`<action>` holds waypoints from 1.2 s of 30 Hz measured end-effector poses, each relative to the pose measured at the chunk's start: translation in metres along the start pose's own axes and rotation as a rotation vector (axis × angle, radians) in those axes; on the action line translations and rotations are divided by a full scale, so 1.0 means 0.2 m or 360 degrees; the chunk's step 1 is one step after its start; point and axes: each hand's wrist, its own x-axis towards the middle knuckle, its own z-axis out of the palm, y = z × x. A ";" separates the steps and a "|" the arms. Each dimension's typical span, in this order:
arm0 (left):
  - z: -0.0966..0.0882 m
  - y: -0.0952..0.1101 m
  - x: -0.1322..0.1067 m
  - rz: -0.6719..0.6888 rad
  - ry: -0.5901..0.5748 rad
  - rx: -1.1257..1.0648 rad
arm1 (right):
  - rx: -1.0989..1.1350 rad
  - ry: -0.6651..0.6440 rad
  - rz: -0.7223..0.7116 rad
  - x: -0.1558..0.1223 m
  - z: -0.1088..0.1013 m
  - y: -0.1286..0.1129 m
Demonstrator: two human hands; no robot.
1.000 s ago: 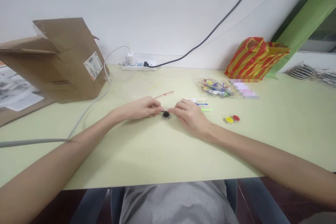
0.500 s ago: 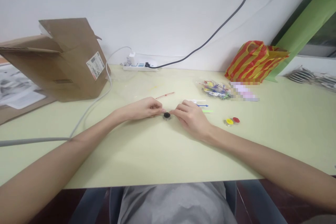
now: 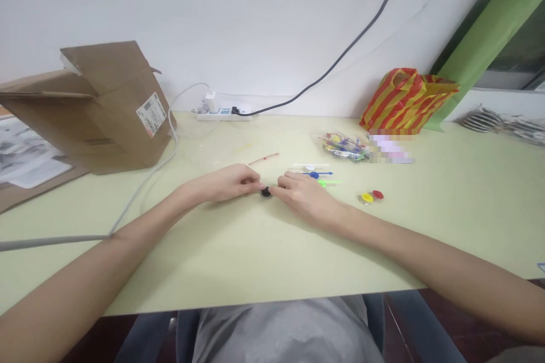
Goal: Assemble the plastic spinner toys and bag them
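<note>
A small round black disc (image 3: 266,192) lies on the table between my two hands. My left hand (image 3: 234,183) is closed, thumb and finger pinching the disc's left edge. From the other side my right hand (image 3: 303,195) holds its right edge with bent fingers, covering part of it. Just beyond my right knuckles lie a white pointer (image 3: 310,168), a blue arrow-shaped pointer (image 3: 314,175) and a green pointer (image 3: 322,184), the last partly hidden by the hand. A thin red strip (image 3: 264,158) rests behind the disc.
Yellow (image 3: 367,198) and red (image 3: 377,195) discs lie to the right. Farther back is a clear bag of colourful parts (image 3: 344,146) near a striped plastic bag (image 3: 409,102). An open cardboard box (image 3: 123,125), a grey cable (image 3: 145,173) and a power strip (image 3: 223,115) are at left and back.
My right hand has come in closer, its fingers now at the disc. The disc's clear lower part no longer shows plainly. More of the pointers is visible, and the view has shifted slightly.
</note>
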 end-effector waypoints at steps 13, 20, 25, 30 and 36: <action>-0.02 0.03 -0.02 -0.0053 -0.0219 -0.0362 | 0.0021 0.0325 -0.0084 -0.01 0.04 -0.04; 0.02 0.07 -0.01 0.0017 -0.0232 -0.0439 | 0.0287 0.0298 0.0044 -0.01 0.03 -0.05; 0.03 0.09 -0.01 -0.0024 -0.0251 -0.0626 | 0.0472 0.0126 0.0238 -0.01 -0.11 -0.05; 0.06 0.13 0.00 -0.0029 -0.0206 -0.0602 | 0.0595 -0.0232 0.0153 -0.06 -0.38 0.07; 0.09 0.11 0.03 -0.0031 -0.0121 -0.0384 | 0.1117 -0.0524 0.0271 -0.21 -0.42 0.31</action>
